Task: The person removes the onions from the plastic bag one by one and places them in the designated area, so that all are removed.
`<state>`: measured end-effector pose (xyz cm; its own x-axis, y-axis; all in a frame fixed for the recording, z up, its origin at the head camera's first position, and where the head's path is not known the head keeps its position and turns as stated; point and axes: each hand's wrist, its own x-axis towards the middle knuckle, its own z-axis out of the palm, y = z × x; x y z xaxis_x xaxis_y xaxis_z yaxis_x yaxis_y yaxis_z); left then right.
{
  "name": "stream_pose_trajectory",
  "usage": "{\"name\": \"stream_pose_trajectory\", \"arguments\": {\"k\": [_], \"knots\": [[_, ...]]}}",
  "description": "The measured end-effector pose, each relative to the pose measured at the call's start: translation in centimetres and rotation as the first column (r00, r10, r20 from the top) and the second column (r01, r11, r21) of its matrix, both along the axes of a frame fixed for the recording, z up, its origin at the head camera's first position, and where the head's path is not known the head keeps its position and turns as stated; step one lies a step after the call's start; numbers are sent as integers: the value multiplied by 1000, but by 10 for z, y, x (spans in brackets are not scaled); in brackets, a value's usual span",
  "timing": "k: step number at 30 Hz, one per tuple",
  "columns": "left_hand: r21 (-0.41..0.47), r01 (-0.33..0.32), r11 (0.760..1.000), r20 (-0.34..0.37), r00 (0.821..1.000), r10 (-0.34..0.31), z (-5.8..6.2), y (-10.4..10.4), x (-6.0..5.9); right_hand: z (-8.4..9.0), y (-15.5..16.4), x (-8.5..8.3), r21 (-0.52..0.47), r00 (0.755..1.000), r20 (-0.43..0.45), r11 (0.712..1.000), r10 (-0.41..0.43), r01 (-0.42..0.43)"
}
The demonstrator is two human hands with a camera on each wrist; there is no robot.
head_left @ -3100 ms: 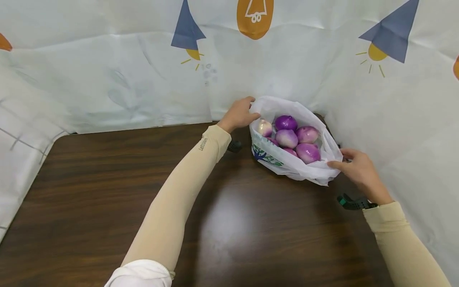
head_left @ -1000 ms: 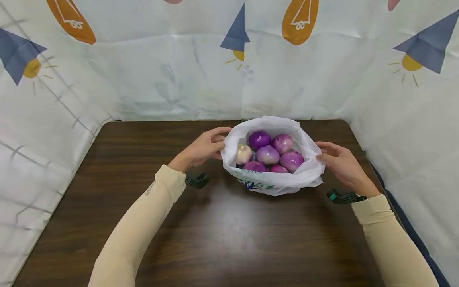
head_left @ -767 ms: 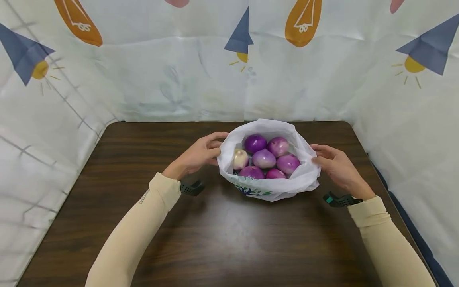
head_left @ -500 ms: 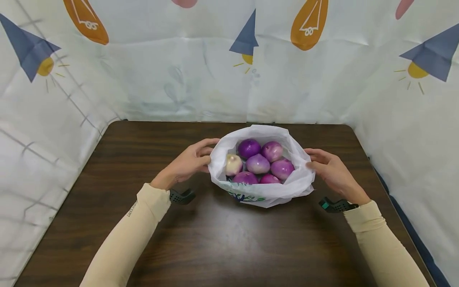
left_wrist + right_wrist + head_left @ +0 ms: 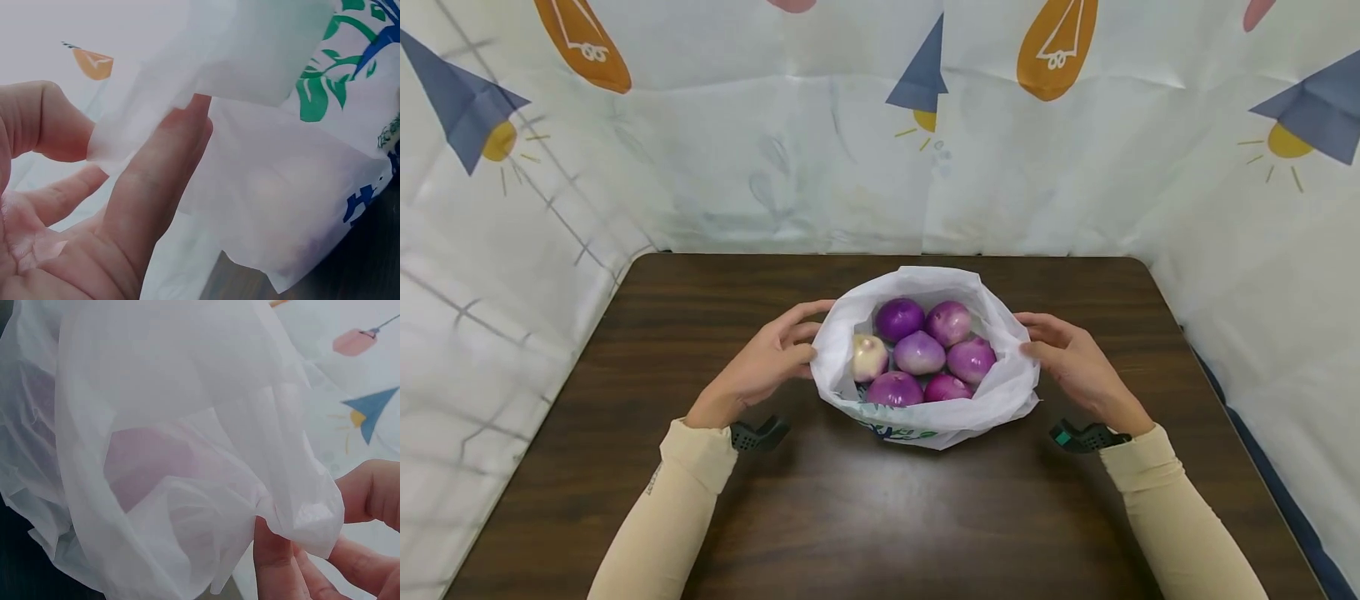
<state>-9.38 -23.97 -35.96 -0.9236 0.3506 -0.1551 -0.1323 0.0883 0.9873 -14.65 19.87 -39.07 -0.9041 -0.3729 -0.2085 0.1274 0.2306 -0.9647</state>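
Note:
A white plastic bag with a green and blue print stands wide-mouthed on the table. Several purple onions lie inside it, along with a paler, cream-coloured onion at the left. My left hand pinches the bag's left rim between thumb and fingers; the left wrist view shows the thin plastic folded between the fingertips. At the opposite side my right hand pinches the right rim, and in the right wrist view the plastic is gathered at the thumb and fingers.
The dark wood-grain table extends around the bag on all sides. Behind it hangs a white patterned curtain, which also closes in the left and right. A dark band of table shows below the bag in the right wrist view.
Both hands have brought the bag of onions from the back right corner leftward and nearer to me, keeping hold of its rim. The head view has turned, showing more of the table's right side.

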Motion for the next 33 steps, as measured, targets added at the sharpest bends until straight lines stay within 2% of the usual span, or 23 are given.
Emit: {"name": "stream_pose_trajectory", "arguments": {"k": [8, 18, 23, 27, 30, 33], "knots": [[36, 18, 999, -36, 999, -17, 1, -11, 12, -4, -15, 3, -87, 1000, 6, 996, 10, -10], [35, 41, 999, -52, 998, -39, 1, -24, 15, -6, -28, 7, -35, 1000, 28, 999, 11, -10], [-52, 71, 996, -60, 995, -74, 1, -26, 16, -1, -28, 9, 89, 1000, -27, 996, 9, -7], [-159, 80, 984, -75, 993, -93, 4, -29, 12, 7, -25, 8, 236, 994, -108, 972, 6, 20], [-256, 49, 965, -77, 994, -71, 8, -31, 8, 13, -21, 6, 306, 982, -190, 950, -10, 69], [-333, -19, 943, -114, 993, -20, 12, -32, 3, 19, -19, 5, 317, 958, -280, 937, -57, 149]]}}
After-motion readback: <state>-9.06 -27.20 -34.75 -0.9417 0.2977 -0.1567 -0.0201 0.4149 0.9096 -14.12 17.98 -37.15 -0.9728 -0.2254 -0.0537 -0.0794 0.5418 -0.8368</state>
